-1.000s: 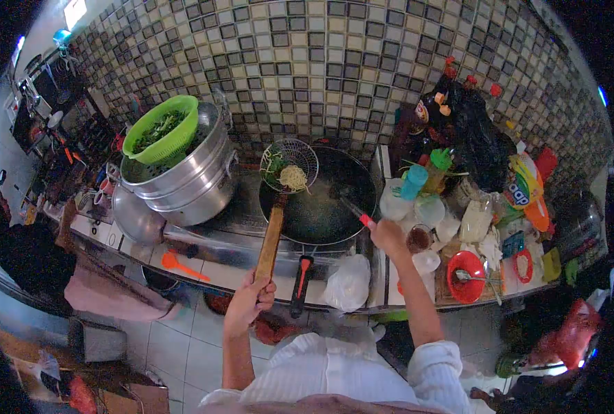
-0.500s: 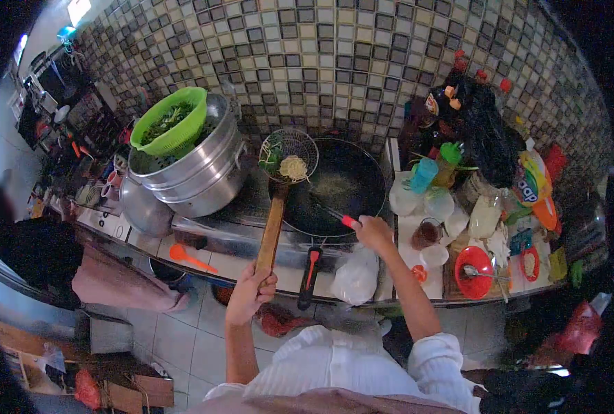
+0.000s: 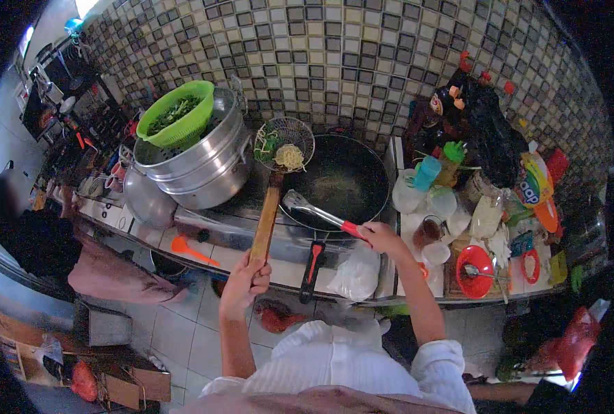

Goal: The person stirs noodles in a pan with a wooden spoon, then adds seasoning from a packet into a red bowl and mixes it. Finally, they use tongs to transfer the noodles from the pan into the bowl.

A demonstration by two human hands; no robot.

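My left hand [image 3: 245,284] is closed around the wooden handle of a wire strainer [image 3: 288,131]. Green leaves [image 3: 268,143] and pale noodles [image 3: 291,158] lie in its basket, which is over the left edge of a black frying pan [image 3: 352,176]. My right hand [image 3: 384,240] grips metal tongs [image 3: 324,215] by their red handle. The tongs' tips are at the pan's front left, close to the strainer's handle. Dark liquid fills the pan's bottom, and its black and red handle [image 3: 312,272] points toward me.
Left of the pan stands a large steamer pot [image 3: 203,176] with a green basket [image 3: 176,114] of leaves. A filled plastic bag [image 3: 357,274] is at the counter's front. Rightward are bottles [image 3: 450,162], jars and a red bowl [image 3: 474,271]. Another person [image 3: 34,234] is at far left.
The tongs have come up out of the pan toward me and left, and their metal tips now show. The strainer has shifted only slightly, still holding the noodles and leaves.
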